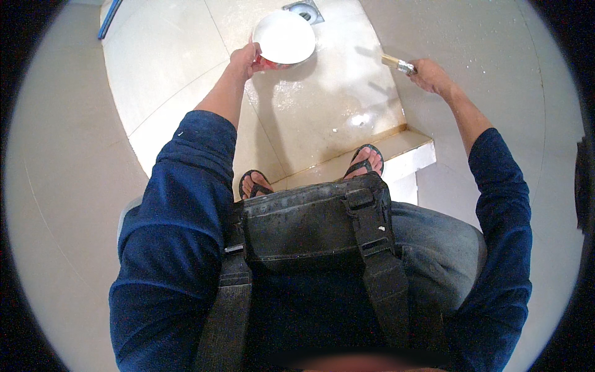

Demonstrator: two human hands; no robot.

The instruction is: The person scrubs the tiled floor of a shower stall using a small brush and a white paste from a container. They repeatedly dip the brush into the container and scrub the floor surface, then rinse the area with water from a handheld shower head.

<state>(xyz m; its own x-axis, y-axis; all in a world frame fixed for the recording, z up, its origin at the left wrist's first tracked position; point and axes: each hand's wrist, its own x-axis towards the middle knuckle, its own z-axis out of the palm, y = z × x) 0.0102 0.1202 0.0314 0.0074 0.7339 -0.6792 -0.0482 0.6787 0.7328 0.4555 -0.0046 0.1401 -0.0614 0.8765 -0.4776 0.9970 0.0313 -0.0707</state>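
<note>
A round white tub (284, 37) with red on its outer side is gripped at its left edge by my left hand (245, 60). It is held above the tiled floor; whether the white inside is liquid or the bare tub I cannot tell. My right hand (432, 77) is closed around a paintbrush (398, 64) with pale bristles and a metal band. The bristles point left, beside the grey wall (471, 37) on the right. My right fingers hide the brush's handle.
A square floor drain (315, 11) lies just beyond the tub. The cream tiles (186, 56) shine in wet-looking patches. A raised ledge (403, 146) runs by my sandalled right foot (365, 162). At the far left lies a blue strip (110, 18).
</note>
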